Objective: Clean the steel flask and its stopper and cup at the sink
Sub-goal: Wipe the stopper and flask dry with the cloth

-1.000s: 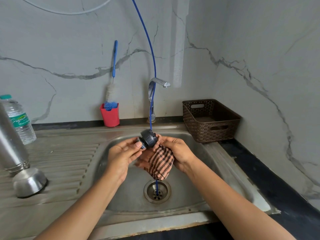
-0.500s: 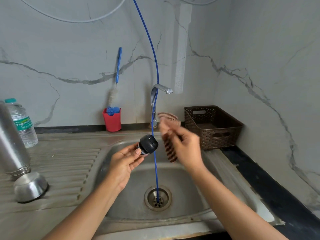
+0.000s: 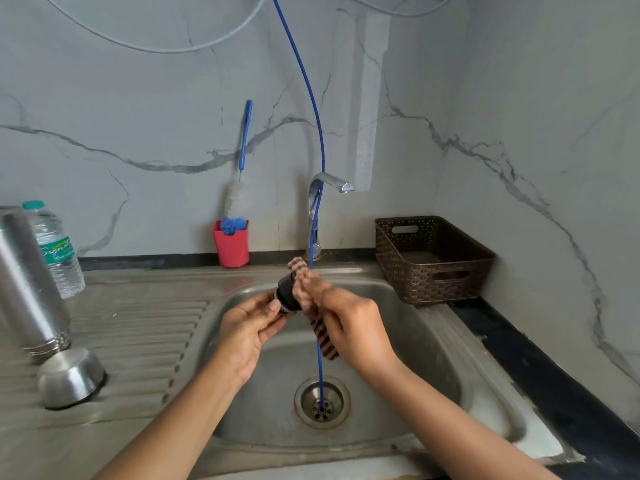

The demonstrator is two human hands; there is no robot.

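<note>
Head view: a grey-veined marble wall (image 3: 138, 98) fills the upper half and turns a corner at the right. Below it a steel bench (image 3: 138, 323) runs the full width, ribbed as a draining board on the left. The sink (image 3: 415, 358) is sunk into the bench at the centre.

A brown perforated basket (image 3: 415, 282) stands on the bench just right of the sink, against the corner. The steel flask (image 3: 27, 282) stands on the draining board at the far left, partly cut by the frame edge. A clear water bottle (image 3: 59, 251) with a green label stands behind it. The cup (image 3: 71, 377) lies mouth down on the ribs, just in front of the flask's base.

A thin blue hose (image 3: 311, 98) drops from the top of the frame, passes in front of the tap (image 3: 318, 188) and ends in the drain (image 3: 304, 403). A red holder (image 3: 231, 247) sits by the wall left of the tap. A bottle brush (image 3: 232, 199) stands in it, its blue handle leaning on the wall.

Both hands are raised over the sink. The left hand (image 3: 246, 334) grasps the black stopper (image 3: 287, 292) by its lower end, with fingers and thumb curled around it. The right hand (image 3: 349, 327) is closed around a brown striped cloth (image 3: 323, 336) and presses it against the stopper's upper side. One end of the cloth sticks up above the fingers; the other hangs below the palm. The stopper is held in the air above the basin, clear of the tap.
</note>
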